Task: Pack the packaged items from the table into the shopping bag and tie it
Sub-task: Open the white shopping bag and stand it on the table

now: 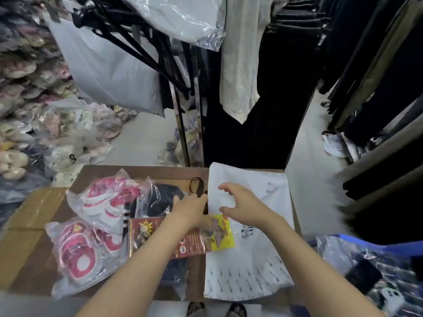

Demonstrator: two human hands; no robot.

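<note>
A cardboard box (27,225) with a tape strip is sitting at the left, against the brown tabletop (137,172). On the tabletop, two crinkly clear plastic packs are lying with pink and white soft goods inside: the far pink pack (107,200) and the near pink pack (84,255), the first overlapping the second. Just right of them a dark pack (160,197) in glossy film is lying, with a flat red pack (142,232) in front of it and a yellow pack (219,232) overlapping the red one's right end.

The left hand (190,209) is reaching forward over the red pack, its fingers stretching onto the dark pack's right edge beside a thin black strap (196,186). The hand's back is hiding the grip, so I cannot tell whether it is holding anything.

The bag (251,259), flat, white and smooth with small printed marks, is lying on the tabletop's right side, with the yellow pack's corner resting on it. The right hand (240,202) is hovering above the bag, thumb and curved fingers spread wide apart, holding nothing.

A wrinkled blue bag (366,271) is sitting at the far right.
</note>
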